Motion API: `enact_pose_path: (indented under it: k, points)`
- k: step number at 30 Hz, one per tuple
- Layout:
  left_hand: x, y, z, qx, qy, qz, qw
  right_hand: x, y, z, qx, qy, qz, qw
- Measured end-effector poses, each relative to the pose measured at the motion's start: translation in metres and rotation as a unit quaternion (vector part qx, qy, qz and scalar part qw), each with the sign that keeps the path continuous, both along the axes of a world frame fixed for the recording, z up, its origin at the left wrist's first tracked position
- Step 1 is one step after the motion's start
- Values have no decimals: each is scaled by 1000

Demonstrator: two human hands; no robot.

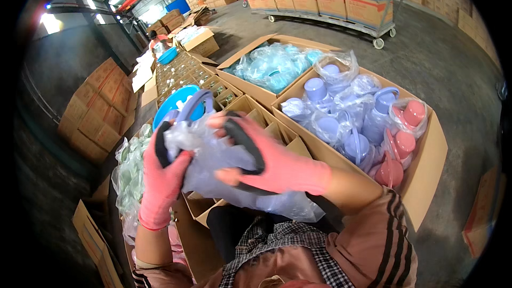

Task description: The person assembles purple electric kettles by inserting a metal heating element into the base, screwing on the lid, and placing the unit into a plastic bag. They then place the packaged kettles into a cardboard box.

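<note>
Both hands (213, 160) clamped on a clear plastic bag (224, 165) holding a purple-handled item (193, 108); thin film, likely to tear under tugging.

Both hands in pink gloves w/ black fingertip pads, mid-frame. Left hand (162, 173) comes up from lower left, forearm near vertical, fingers curled shut in a grip, fingertips pointing up. Right hand (266, 162) reaches in from lower right, forearm bare to a striped brownish sleeve, thumb low, fingers curled over the top & clamped shut.
</note>
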State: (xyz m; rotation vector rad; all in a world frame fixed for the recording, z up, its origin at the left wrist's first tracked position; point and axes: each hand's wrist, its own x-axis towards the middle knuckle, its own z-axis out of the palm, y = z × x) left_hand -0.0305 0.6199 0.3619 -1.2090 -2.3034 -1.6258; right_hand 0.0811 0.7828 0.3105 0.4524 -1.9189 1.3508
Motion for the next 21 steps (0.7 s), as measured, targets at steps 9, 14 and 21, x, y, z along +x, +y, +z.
enact_pose_path:
  k: [9,14,21]
  points:
    - [-51,-17,-9,49,49,-38,997,129,191,-212,237,-305,-565,729]
    - [-42,52,35,58,-168,-79,981,178,259,-268,361,-456,-603,546]
    - [6,180,85,-5,-185,-270,945,237,320,-261,123,-540,-659,510]
